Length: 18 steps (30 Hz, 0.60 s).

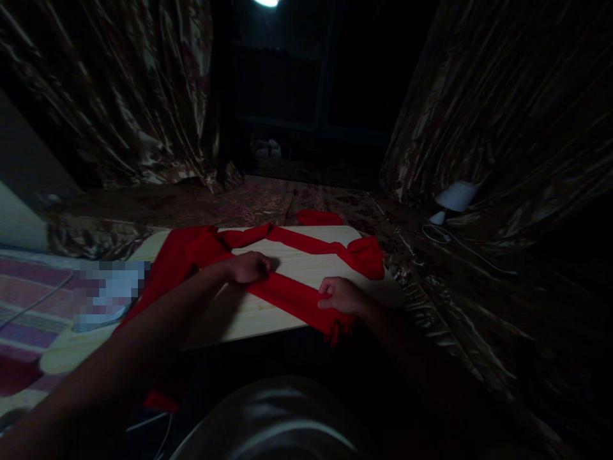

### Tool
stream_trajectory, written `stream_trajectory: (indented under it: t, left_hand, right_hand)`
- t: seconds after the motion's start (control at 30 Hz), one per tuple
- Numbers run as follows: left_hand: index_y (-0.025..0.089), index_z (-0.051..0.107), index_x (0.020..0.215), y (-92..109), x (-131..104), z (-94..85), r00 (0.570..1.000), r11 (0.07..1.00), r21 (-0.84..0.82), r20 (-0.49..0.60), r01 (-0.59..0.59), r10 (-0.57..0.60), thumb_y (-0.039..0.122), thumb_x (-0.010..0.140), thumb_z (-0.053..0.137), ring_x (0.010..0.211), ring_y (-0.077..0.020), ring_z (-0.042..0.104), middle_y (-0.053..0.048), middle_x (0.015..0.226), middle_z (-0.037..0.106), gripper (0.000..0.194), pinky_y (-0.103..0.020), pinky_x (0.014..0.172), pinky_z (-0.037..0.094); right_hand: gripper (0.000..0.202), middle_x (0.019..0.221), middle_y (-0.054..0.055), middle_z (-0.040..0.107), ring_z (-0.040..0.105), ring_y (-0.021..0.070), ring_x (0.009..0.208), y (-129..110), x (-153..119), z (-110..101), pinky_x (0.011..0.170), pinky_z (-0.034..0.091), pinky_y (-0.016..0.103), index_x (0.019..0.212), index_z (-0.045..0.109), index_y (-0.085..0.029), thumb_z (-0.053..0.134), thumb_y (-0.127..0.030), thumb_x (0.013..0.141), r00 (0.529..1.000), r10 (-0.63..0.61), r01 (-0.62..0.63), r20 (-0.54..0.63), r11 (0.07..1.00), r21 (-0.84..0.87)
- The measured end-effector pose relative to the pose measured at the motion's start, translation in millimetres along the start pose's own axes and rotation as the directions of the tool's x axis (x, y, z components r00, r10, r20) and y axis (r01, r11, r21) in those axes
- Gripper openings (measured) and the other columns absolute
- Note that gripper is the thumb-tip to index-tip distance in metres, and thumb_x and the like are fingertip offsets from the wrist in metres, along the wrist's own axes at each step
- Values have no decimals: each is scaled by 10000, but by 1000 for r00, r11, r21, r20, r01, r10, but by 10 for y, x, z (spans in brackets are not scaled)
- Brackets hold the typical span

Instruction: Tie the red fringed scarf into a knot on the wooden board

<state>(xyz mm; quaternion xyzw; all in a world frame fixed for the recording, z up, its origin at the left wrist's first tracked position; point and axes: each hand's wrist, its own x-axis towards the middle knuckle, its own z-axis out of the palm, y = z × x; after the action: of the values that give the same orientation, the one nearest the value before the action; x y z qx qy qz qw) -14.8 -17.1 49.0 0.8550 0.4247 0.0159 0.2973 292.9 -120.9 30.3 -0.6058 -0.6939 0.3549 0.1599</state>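
Observation:
A long red scarf (pixel 290 298) with a fringed end lies across a pale wooden table (pixel 306 262). My right hand (pixel 341 296) pinches the scarf close to its fringe, at the table's near edge. Farther left along the same strip, my left hand (pixel 249 266) is closed on the cloth, its fingertips partly hidden. The scarf runs on to the left in a bunched heap and along the table's far side, where it narrows and ends in another fringed part at the right. Some of the red cloth hangs down at the left.
A pixelated item (pixel 110 294) lies on the table's left end. Beyond the table is a patterned cloth surface (pixel 249 198) with a small white lamp (pixel 456 195) and its cord at the right. A red item (pixel 319 218) lies just past the far edge. Patterned curtains (pixel 158 96) hang behind.

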Motion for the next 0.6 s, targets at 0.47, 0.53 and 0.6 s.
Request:
stream_trajectory:
  t: [0.47,0.53,0.6]
  left_hand:
    - [203,633,775,17,-20,-23,999,998,-34,-8,52,-52,280,642,595,678,-151,537,23,689,583,158,-246,624,388]
    - [199,620,771,33,-41,-52,999,996,-76,10,53,-52,308,649,606,672,-150,528,23,688,574,164,-251,629,396]
    - [198,598,763,31,-51,-77,998,989,-135,26,57,-55,340,656,618,664,-151,515,22,680,558,179,-257,626,402]
  right_hand:
    - [80,636,-51,548,446,94,595,-82,-73,-17,574,308,213,799,689,-159,702,-203,734,977,-210,210,24,978,-16]
    - [65,665,-37,581,481,100,622,-122,-90,-20,588,330,210,793,671,-157,689,-202,750,972,-236,236,-2,971,37]
    - [71,701,-20,617,524,110,653,-155,-102,-15,609,367,213,794,654,-155,679,-218,772,975,-224,223,-9,965,135]
